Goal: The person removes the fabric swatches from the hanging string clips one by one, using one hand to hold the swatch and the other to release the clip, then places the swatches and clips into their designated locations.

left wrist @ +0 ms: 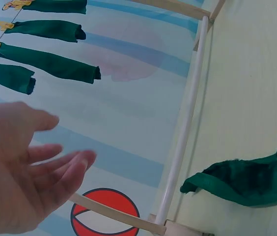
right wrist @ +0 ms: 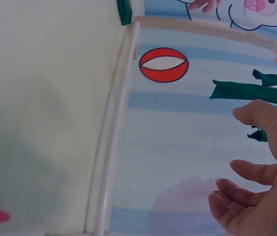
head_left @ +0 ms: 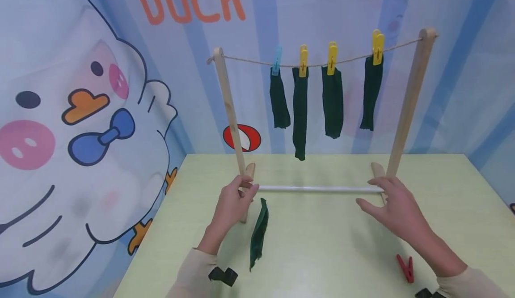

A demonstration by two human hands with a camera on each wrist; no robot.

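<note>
A small wooden drying rack stands on the table, its two posts joined low down by a white rod (head_left: 318, 189). Loosely curved and holding nothing, my left hand (head_left: 233, 202) hovers by the left post (head_left: 229, 103). My right hand (head_left: 396, 206) is spread near the foot of the right post (head_left: 410, 105), also with nothing in it. Along the twine (head_left: 249, 59) hang several dark green cloth strips (head_left: 332, 103), held by a light blue clothespin (head_left: 276, 61) and three yellow clothespins (head_left: 331, 58). One loose green cloth strip (head_left: 259, 235) lies just right of my left forearm.
A red clothespin (head_left: 405, 269) lies on the pale yellow table (head_left: 322, 244), left of my right forearm. Behind the rack hangs a striped blue backdrop (head_left: 342, 11) with a cartoon duck (head_left: 80, 146) and a printed red and white ball (head_left: 251, 138).
</note>
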